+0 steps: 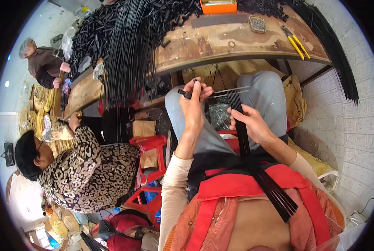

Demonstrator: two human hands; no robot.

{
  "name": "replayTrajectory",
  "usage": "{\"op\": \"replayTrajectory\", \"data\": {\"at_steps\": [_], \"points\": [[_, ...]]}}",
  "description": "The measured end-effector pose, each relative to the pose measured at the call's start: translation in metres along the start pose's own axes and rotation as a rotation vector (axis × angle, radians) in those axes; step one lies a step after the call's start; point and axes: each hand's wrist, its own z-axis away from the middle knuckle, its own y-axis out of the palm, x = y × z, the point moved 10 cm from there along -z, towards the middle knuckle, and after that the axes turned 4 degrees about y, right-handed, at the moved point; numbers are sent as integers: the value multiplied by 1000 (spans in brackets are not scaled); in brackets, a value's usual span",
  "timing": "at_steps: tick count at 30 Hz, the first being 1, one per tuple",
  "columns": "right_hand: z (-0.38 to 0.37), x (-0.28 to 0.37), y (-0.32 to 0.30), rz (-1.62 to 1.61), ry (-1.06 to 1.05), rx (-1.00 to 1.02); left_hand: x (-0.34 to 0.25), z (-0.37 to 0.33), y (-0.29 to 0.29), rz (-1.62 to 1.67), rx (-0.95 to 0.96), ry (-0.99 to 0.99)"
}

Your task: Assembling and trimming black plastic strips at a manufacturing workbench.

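Note:
Over my lap and red apron (224,187) lies a bundle of thin black rods (239,136), slanting down to the right. My right hand (252,124) is closed around the bundle's upper part. To its left, my left hand (194,102) is closed on a short black plastic fitting (184,93) with a flared end. A second small dark piece shows at that hand's fingertips, too small to name. Thin pale rods or wires cross just at the bundle's upper end, between my knees; their kind is unclear.
Ahead stands a worn wooden workbench (183,48) bearing a heap of black fittings (96,39), long black rods (128,54), yellow-handled pliers (296,43), a small tin (257,24) and an orange box (218,7). A person in a patterned top (86,175) sits at left, near red stools (149,159).

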Motion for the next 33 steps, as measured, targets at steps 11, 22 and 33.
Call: {"op": "replayTrajectory", "data": {"at_steps": [11, 22, 33], "points": [[-27, -15, 16, -106, 68, -43, -10, -13, -7, -121, -41, -53], [-22, -1, 19, 4, -62, 10, -14, -2, 17, 28, -176, 104], [-13, -2, 25, 25, -39, 29, 2, 18, 9, 71, -65, -137]]}}
